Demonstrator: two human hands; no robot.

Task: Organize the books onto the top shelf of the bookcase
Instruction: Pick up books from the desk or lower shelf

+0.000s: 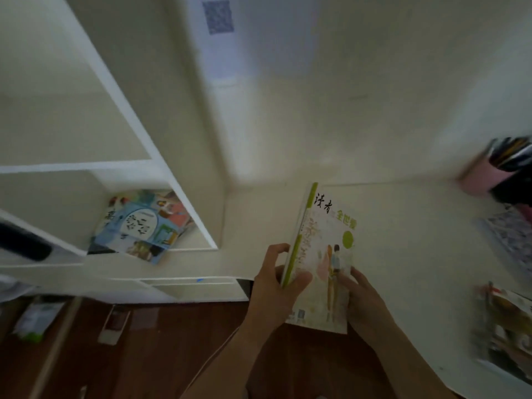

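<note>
Together, the left hand (276, 286) pinches the green spine and the right hand (364, 298) clasps the cover's lower edge of a thin, light, probably floppy book (322, 254), held above the tabletop (417, 254) beside the bookcase (161, 168); gripping near the spine looks steadiest.

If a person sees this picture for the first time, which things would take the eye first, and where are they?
First the book with the green spine and white illustrated cover, just right of the middle, gripped by the left hand at its spine and the right hand at its lower right edge. Next the colourful books lying flat in a compartment of the white bookcase at the left. A pink pen holder stands at the far right, blurred.
</note>
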